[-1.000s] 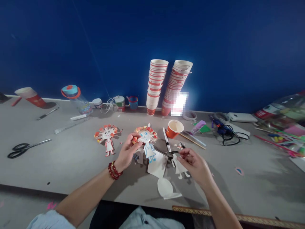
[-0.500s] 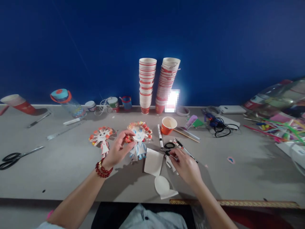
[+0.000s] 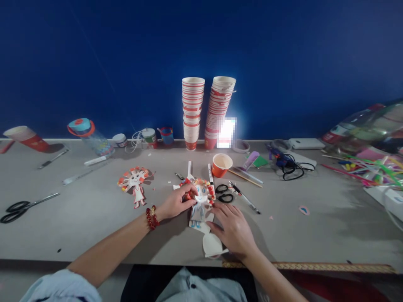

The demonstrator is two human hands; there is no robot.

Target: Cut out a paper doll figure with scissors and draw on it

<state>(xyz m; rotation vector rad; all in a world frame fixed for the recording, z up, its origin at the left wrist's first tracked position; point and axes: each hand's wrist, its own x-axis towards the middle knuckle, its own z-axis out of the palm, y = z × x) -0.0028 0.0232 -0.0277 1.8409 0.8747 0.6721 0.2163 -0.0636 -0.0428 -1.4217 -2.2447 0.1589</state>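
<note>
The grey worktable (image 3: 78, 226) carries everything, with two tall stacks of paper cups (image 3: 206, 113) standing well beyond the fingertips against the blue wall, out of the working space. A single orange cup (image 3: 221, 164) stands upright just past the fingers, beside a small pair of black scissors (image 3: 224, 193) lying flat, close by the right fingertips. The left hand (image 3: 174, 204) pinches the frilled head of the paper doll (image 3: 201, 199) between thumb and fingers, apparently to steady it. The right hand (image 3: 231, 228) lies flat with fingers spread and unclenched, pressing on the white paper (image 3: 210, 245) under the doll's lower end, seemingly to keep it from sliding. A finished paper doll (image 3: 135, 182) lies well to the left of the left fingers, set aside.
</note>
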